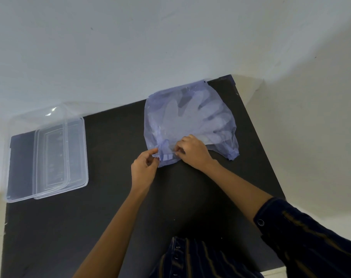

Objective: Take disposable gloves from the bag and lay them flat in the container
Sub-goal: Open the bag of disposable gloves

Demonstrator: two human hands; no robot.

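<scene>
A sheer blue drawstring bag lies on the black table at the far right. Translucent disposable gloves show through its fabric, fingers spread. My left hand pinches the bag's drawstring ribbon at its near edge. Just to the right, my right hand grips the gathered near opening of the bag. A clear plastic container sits on the table's left side, with its clear lid lying partly across it.
A white wall rises right behind the table's far edge. The table's right edge runs close beside the bag. My dark striped shirt shows at the bottom of the view.
</scene>
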